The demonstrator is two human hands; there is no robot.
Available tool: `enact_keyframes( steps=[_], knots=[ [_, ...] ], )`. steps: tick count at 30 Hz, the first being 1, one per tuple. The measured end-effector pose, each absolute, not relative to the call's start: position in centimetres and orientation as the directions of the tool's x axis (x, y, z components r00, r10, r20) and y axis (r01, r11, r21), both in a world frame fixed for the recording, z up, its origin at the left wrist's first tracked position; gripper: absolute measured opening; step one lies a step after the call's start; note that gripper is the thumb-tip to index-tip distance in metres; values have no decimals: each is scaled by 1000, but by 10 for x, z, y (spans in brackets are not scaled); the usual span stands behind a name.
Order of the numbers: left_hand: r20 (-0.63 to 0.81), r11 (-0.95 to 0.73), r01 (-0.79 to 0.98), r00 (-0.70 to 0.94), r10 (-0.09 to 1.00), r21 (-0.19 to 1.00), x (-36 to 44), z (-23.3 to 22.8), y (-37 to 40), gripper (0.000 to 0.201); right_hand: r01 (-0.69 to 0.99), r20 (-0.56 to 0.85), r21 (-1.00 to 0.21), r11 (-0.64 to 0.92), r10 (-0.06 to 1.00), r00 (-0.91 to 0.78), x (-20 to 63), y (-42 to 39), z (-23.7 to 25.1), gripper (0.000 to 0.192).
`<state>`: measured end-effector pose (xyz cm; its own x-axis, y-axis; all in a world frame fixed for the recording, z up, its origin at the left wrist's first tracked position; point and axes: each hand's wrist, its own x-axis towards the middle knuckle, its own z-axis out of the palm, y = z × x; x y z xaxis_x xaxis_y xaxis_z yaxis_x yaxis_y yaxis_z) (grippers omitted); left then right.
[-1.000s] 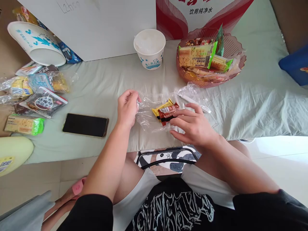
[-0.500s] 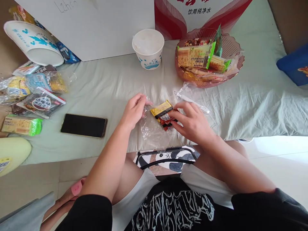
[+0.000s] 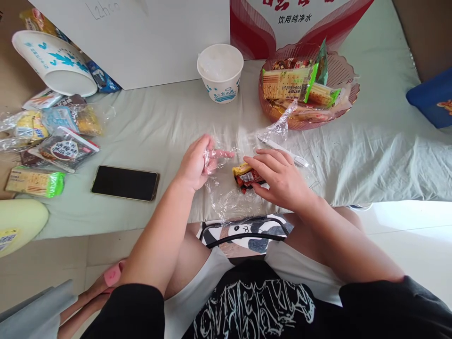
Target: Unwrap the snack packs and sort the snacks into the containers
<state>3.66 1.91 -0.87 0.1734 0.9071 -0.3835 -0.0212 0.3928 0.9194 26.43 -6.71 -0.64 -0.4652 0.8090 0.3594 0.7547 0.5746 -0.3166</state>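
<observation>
My left hand grips the edge of a clear plastic bag, with one finger stretched out inside or behind the film; which, I cannot tell. The bag lies crumpled over the front of the cloth. My right hand has its thumb and fingers closed around a yellow and red snack packet, just right of the bag's middle. The packet is partly covered by the fingers. Behind the right hand lies a white plastic strip or utensil in clear wrapping, its kind unclear.
A pink glass bowl holds biscuit packs at the back right. Left of it stands a paper cup. A phone lies to the left, beside several snack packets and a tipped paper cup. White boxes stand behind.
My left hand has turned and stretched a finger out to the right in the film. The packet has shifted slightly right and looks more folded in my right hand.
</observation>
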Motion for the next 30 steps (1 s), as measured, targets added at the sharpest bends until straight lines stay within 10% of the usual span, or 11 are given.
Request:
enact_keyframes(
  steps=[12,19,24,30],
  knots=[
    [-276,268,-72,-125,953,961,42,-19,32,40,648,402,-387,656,752,-522,276,-77,1,37],
    [-253,251,-35,-84,964,967,45,-17,29,39,633,617,-595,495,786,-33,303,-76,30,37],
    [-248,247,-15,-27,968,969,46,-15,26,38,817,679,-570,83,607,412,375,-4,50,30],
    [-245,245,3,6,970,970,43,-17,27,39,971,618,-226,83,782,77,477,120,28,47]
  ],
)
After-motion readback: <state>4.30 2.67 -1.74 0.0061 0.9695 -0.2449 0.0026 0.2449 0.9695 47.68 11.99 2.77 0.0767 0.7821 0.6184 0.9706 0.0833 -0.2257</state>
